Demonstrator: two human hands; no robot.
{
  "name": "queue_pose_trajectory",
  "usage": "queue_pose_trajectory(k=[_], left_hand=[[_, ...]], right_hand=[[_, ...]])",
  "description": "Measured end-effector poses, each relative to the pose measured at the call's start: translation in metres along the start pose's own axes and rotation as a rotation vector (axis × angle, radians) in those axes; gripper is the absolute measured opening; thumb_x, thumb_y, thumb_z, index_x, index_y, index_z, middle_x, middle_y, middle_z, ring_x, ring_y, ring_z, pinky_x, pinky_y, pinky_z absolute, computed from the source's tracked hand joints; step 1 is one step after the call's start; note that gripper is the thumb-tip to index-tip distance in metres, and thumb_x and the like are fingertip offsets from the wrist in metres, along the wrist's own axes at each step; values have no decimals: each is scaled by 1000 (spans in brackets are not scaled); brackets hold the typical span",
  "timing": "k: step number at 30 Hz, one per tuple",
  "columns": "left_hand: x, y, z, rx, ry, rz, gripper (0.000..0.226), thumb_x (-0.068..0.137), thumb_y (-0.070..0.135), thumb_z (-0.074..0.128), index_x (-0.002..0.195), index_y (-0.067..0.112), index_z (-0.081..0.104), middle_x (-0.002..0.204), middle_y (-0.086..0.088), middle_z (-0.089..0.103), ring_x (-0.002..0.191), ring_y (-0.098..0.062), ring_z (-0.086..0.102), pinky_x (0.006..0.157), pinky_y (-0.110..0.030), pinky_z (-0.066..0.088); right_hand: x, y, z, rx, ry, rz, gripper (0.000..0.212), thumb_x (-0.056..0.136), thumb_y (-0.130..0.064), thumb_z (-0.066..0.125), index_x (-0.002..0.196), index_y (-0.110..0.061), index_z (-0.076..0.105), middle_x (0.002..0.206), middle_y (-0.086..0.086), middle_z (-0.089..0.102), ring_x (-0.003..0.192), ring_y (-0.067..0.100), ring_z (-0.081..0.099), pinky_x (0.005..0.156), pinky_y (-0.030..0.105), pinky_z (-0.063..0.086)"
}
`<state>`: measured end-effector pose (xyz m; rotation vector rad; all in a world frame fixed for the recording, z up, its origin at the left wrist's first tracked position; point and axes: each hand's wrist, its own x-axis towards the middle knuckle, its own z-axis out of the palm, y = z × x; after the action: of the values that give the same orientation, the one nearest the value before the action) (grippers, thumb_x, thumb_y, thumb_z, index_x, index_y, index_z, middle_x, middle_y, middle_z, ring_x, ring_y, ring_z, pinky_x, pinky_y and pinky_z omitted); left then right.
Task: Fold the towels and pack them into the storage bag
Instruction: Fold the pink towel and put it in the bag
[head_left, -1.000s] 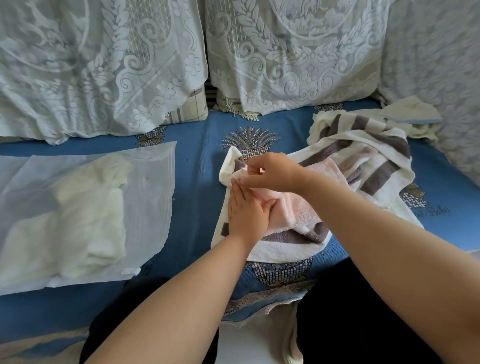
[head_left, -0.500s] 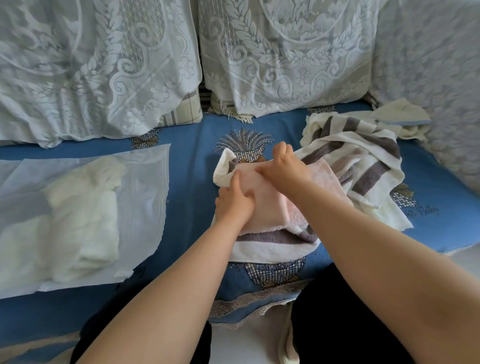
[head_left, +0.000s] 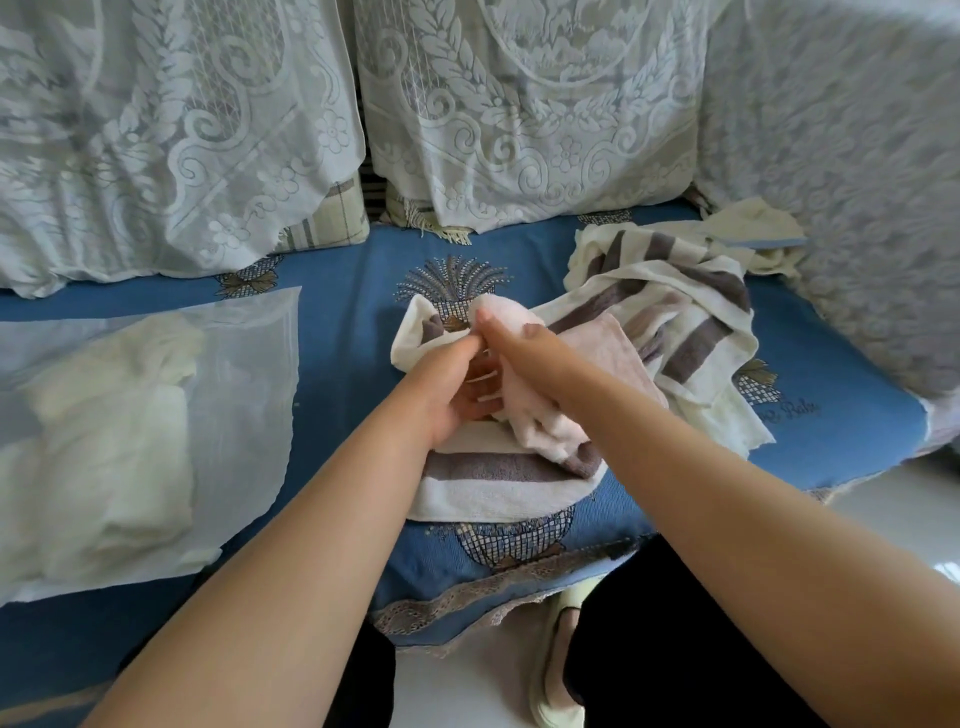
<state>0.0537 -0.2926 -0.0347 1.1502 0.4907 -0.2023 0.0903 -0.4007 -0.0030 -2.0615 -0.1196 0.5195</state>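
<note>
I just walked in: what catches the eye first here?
Two bare hands, the left hand and right hand, gather a small pale pink towel over a brown-and-cream striped towel mid-couch. To the left lies a translucent white storage bag holding cream towels.

Bare to above the elbow, both forearms, no sleeve, watch, bracelet or ring in sight. Left hand (head_left: 447, 395) and right hand (head_left: 524, 348) ungloved; fingernails short on the few fingers that show, unpainted as far as can be told. Black trousers (head_left: 675, 649) on both legs along the bottom edge of the view, plain dark fabric with no visible seam or print. One pale cream slipper (head_left: 558, 670) between the knees, low-cut and soft-looking.
</note>
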Motion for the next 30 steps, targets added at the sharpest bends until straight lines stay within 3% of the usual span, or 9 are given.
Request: queue_pose_trajectory(k=[3, 6, 9, 13, 18, 20, 24, 27, 30], left_hand=[[-2, -5, 10, -87, -101, 65, 25, 95, 36, 53, 102, 15, 64, 93, -4, 61, 83, -21, 63, 77, -38, 54], [-3, -13, 16, -64, -72, 68, 25, 93, 41, 55, 96, 18, 64, 83, 0, 61, 69, -16, 63, 71, -33, 55], [-8, -18, 16, -118, -144, 6, 45, 86, 60, 53, 93, 16, 63, 68, 0, 66, 59, -13, 65, 57, -27, 54], [-14, -10, 4, -312, -375, 37, 84, 75, 77, 50, 131, 14, 55, 129, -14, 60, 118, -30, 58, 95, -47, 49], [-22, -1, -15, -433, -611, 132, 89, 79, 79, 37, 145, 19, 38, 147, -17, 41, 134, -38, 39, 104, -57, 36], [-27, -1, -18, -450, -618, 144, 92, 79, 79, 38, 147, 18, 32, 149, -18, 37, 135, -39, 36, 106, -58, 33], [-35, 4, -27, -424, -482, 208, 96, 74, 83, 40, 143, 17, 40, 144, -19, 44, 131, -38, 42, 108, -59, 30], [-45, 8, -34, -357, -357, 242, 87, 76, 77, 44, 137, 16, 49, 135, -17, 54, 123, -35, 53, 99, -54, 44], [-57, 13, -42, -312, -258, 246, 64, 79, 56, 63, 127, 13, 58, 126, -17, 62, 115, -34, 59, 89, -48, 51]], right_hand=[[-2, -1, -25, 4, -80, 79, 42, 92, -35, 56, 119, -2, 56, 85, 9, 63, 88, 24, 63, 81, 24, 52], [5, 14, -52, 173, 4, 147, 44, 85, -14, 60, 124, 4, 50, 115, 20, 61, 101, 30, 62, 85, 39, 55], [-4, 23, -69, 444, -154, 192, 45, 79, -13, 62, 117, 10, 51, 100, 25, 68, 88, 35, 69, 69, 41, 58], [-13, 19, -64, 675, -435, 168, 52, 67, -15, 65, 110, 12, 54, 93, 29, 69, 84, 41, 69, 69, 50, 55], [-16, 9, -50, 876, -604, 49, 46, 72, -11, 53, 116, 2, 55, 95, 21, 68, 85, 36, 68, 72, 48, 57], [-16, 4, -45, 841, -543, -20, 40, 77, -14, 56, 115, -2, 56, 92, 17, 70, 82, 32, 70, 65, 41, 57], [-12, -2, -30, 402, -99, -381, 41, 84, -24, 66, 122, -20, 54, 109, 6, 68, 95, 21, 69, 75, 35, 56], [-16, -5, -16, 290, -7, -424, 26, 86, -24, 61, 111, -26, 57, 110, -1, 64, 101, 17, 64, 80, 33, 52], [-17, -11, -9, 175, 26, -366, 34, 86, -32, 61, 119, -29, 53, 136, -1, 45, 126, 17, 45, 97, 32, 40]])
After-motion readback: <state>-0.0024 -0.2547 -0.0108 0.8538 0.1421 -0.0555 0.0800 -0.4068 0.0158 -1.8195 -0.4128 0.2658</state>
